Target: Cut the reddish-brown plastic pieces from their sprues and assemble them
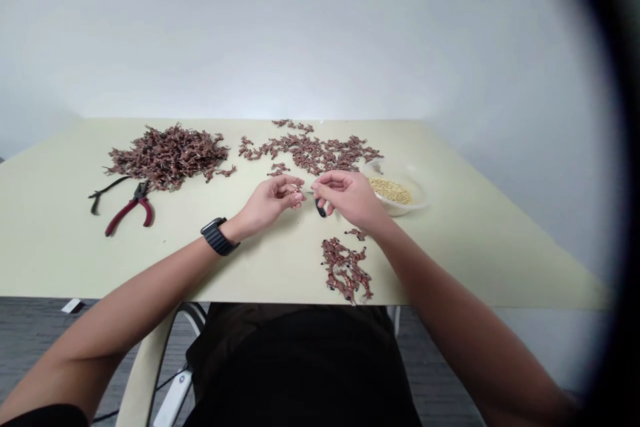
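My left hand (pixel 275 201), a dark watch on its wrist, is closed in a pinch on a small brown animal figure (pixel 297 190), mostly hidden by the fingertips. Close beside it, my right hand (pixel 347 195) has its fingers closed round a slim tool with a black handle (pixel 321 208). A thin metallic tip shows between the two hands. Nearer the front edge, below my right hand, lies a small cluster of brown animal figures (pixel 345 268). Beyond both hands, many more such figures (pixel 315 153) are spread out loosely.
A large heap of brown figures (pixel 170 155) is at the back left. In front of it lie red-handled pliers (pixel 127 210) and a black tool (pixel 103 197). To the right, a clear plastic bowl (pixel 423 195) holds small gold pieces (pixel 393 191). Everything rests on a pale table (pixel 480 247) against a wall.
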Demonstrator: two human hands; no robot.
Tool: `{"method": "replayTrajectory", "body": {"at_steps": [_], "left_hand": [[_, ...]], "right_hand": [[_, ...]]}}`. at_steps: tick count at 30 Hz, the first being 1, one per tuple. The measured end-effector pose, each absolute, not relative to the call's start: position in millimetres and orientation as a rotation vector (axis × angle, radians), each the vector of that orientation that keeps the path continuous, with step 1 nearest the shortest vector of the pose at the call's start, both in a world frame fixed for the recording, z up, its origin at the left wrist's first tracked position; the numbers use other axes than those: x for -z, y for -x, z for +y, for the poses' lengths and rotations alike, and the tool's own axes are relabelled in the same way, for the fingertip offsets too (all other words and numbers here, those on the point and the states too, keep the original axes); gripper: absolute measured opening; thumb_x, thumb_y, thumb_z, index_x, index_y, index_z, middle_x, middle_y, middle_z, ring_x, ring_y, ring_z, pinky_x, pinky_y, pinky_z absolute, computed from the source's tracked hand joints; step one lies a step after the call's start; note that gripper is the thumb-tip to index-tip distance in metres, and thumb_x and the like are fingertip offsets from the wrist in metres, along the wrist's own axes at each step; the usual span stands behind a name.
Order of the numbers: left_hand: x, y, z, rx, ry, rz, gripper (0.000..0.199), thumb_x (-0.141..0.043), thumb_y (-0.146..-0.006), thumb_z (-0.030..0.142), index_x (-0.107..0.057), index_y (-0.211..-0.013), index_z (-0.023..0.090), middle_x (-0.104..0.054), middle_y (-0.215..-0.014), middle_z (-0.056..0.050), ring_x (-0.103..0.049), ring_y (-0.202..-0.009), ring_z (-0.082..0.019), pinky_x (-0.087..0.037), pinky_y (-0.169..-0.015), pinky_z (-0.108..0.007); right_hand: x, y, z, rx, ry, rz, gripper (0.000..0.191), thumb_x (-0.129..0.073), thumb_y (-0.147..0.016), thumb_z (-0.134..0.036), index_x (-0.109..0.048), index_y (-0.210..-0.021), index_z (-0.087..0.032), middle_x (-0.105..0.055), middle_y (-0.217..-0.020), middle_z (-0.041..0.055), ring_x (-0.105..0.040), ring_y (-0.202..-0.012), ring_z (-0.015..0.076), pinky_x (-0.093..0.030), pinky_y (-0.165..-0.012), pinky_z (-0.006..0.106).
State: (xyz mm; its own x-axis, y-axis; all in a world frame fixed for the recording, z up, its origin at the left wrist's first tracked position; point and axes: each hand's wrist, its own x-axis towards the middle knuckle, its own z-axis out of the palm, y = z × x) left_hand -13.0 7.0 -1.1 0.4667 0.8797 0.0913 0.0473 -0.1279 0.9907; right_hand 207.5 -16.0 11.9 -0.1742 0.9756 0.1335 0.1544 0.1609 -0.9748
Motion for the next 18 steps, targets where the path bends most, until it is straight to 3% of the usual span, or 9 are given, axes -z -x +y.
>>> {"method": "replayTrajectory", "body": {"at_steps": [2,4,8,14,18], "left_hand": [[4.8,13.1,7.8,-0.874,-1.474,0.869,0.041,-0.089,-0.083,0.041,-0.068,-0.104,0.013,-0.075,-0.093,-0.008,-0.073,-0.083,-0.017,-0.061,-0.083,-0.033],[8.2,13.1,8.1,-0.865,-1.438,0.886,0.046,-0.091,-0.081,0.045,-0.067,-0.104,0.013,-0.077,-0.092,-0.009,-0.076,-0.077,-0.018,-0.063,-0.076,-0.033],[13.3,11.4,7.1,-0.855,-1.503,0.863,0.042,-0.078,-0.093,0.051,-0.06,-0.111,0.017,-0.073,-0.078,-0.004,-0.072,-0.059,-0.016,-0.06,-0.056,-0.028],[12.9,7.5,0.1,-0.825,-1.717,0.784,0.029,-0.056,-0.108,0.046,-0.059,-0.106,0.017,-0.075,-0.103,-0.01,-0.073,-0.076,-0.013,-0.061,-0.072,-0.028],[9.0,5.8,-6.5,-0.829,-1.835,0.86,0.026,-0.054,-0.109,0.043,-0.06,-0.109,0.018,-0.077,-0.096,-0.007,-0.069,-0.068,-0.012,-0.056,-0.068,-0.027]], "right_hand": [[-13.8,-204.4,-19.8,-1.048,1.129,-1.572,0.022,-0.075,-0.09,-0.042,-0.077,-0.093,-0.021,-0.073,-0.079,0.005,-0.067,-0.066,0.0165,-0.056,-0.053,0.028],[-15.0,-202.2,-23.2,-0.962,1.134,-1.627,0.02,-0.072,-0.092,-0.04,-0.078,-0.092,-0.021,-0.073,-0.078,0.0044,-0.066,-0.066,0.0162,-0.055,-0.054,0.028],[-16.1,-200.1,-26.3,-0.851,1.151,-1.689,0.016,-0.068,-0.092,-0.034,-0.079,-0.09,-0.021,-0.075,-0.082,0.0044,-0.067,-0.071,0.0168,-0.054,-0.061,0.028],[-16.1,-197.8,-26.0,-0.719,1.227,-1.741,0.015,-0.065,-0.091,-0.028,-0.078,-0.087,-0.023,-0.076,-0.081,0.0032,-0.068,-0.075,0.018,-0.054,-0.067,0.03],[-14.9,-196.2,-27.3,-0.698,1.221,-1.768,0.015,-0.064,-0.091,-0.025,-0.077,-0.085,-0.022,-0.077,-0.079,0.0024,-0.068,-0.074,0.0172,-0.054,-0.071,0.03]]}}
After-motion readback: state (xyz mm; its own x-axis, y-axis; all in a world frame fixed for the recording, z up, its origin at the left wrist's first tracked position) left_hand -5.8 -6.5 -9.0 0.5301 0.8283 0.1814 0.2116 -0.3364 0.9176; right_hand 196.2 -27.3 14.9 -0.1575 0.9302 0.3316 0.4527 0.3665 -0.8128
